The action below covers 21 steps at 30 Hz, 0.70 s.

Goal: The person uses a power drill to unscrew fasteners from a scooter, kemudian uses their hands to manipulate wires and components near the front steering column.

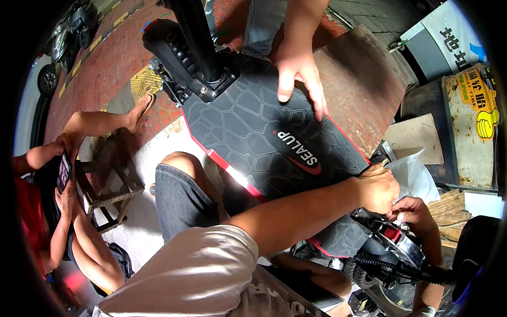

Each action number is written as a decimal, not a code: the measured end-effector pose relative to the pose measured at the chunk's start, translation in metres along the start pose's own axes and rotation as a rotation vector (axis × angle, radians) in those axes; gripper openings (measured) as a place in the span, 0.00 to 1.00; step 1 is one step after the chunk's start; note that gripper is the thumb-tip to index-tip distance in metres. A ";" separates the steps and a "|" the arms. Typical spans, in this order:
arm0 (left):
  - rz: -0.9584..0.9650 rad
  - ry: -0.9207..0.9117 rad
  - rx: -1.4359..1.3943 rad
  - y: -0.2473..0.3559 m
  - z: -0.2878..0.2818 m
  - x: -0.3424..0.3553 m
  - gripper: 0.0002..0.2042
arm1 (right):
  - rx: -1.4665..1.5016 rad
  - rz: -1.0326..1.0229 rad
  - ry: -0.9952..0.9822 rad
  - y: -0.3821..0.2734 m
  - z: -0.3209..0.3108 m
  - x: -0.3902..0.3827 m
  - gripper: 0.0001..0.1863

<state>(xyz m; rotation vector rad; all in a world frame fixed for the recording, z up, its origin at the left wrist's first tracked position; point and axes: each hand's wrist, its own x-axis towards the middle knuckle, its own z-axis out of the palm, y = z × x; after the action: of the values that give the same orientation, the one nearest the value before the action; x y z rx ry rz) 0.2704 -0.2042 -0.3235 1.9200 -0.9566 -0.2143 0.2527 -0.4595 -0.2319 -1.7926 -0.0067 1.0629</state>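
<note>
An electric scooter's black deck [248, 132] with a raised pattern and red edges lies in front of me. My left hand [377, 187] reaches across it to the deck's right end, fingers curled closed. My right hand [417, 214] meets it there, thumb and fingers pinched together beside the scooter's metal end assembly [393, 240] of silver and red parts. What the fingers of either hand hold is hidden or too small to make out. Opposite me, another person's hand [301, 76] rests on the deck's far edge.
The scooter's black stem [196, 39] rises at the far left of the deck. A wooden board [364, 84] lies beyond it, and a clear plastic bag [414, 177] is near my hands. A rusty drum [470, 121] stands at right. At left, a seated person holds a phone [64, 171] beside a wooden stool [108, 190].
</note>
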 end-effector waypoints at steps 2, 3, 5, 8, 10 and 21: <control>-0.016 -0.013 0.033 0.000 0.002 0.003 0.10 | -0.007 -0.002 0.045 -0.001 0.001 0.003 0.13; -0.023 -0.021 0.049 -0.001 0.003 0.004 0.09 | -0.022 0.000 0.053 -0.003 0.002 0.004 0.12; -0.029 -0.009 0.041 0.001 0.002 0.004 0.09 | -0.044 0.004 0.082 -0.006 0.003 0.003 0.11; -0.019 0.015 0.020 0.003 -0.002 0.001 0.09 | -0.092 -0.016 0.088 -0.007 0.005 0.004 0.11; -0.027 0.020 0.012 0.004 -0.004 0.002 0.08 | -0.051 0.007 0.116 -0.010 0.009 0.007 0.14; -0.018 -0.052 -0.013 0.007 -0.011 0.000 0.08 | 0.205 0.107 -0.055 -0.013 0.000 -0.005 0.18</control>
<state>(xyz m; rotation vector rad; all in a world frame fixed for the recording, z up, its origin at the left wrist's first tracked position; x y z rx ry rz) 0.2727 -0.1987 -0.3118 1.9203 -0.9707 -0.2818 0.2552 -0.4556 -0.2192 -1.5926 0.1608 1.1459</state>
